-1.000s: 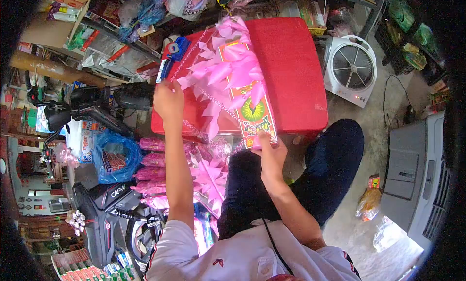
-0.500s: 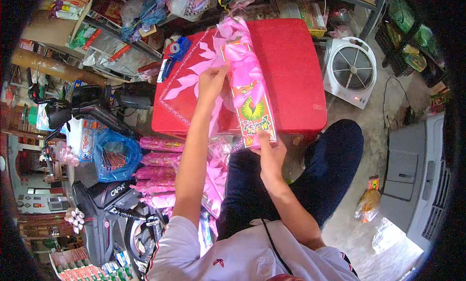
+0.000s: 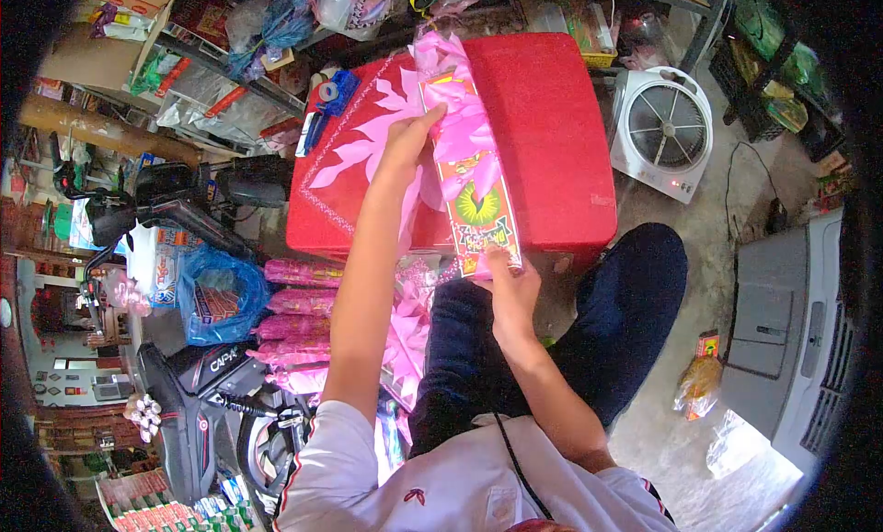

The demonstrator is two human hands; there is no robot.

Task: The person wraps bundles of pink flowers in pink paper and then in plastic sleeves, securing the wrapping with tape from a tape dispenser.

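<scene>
The right hand (image 3: 512,297) pinches the probably light, stiff printed packet (image 3: 477,207) sensibly by its end; beyond, the left hand (image 3: 410,144), pinch unclear, touches likely slippery leaf-patterned film (image 3: 380,135).

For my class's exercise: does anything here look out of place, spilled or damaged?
A plastic bag with brownish contents looks somewhat out of place: it lies on the floor beside the grey unit, where it could be stepped on. The red printed packet in the right hand shows no obvious damage, and I see no spill.
</scene>
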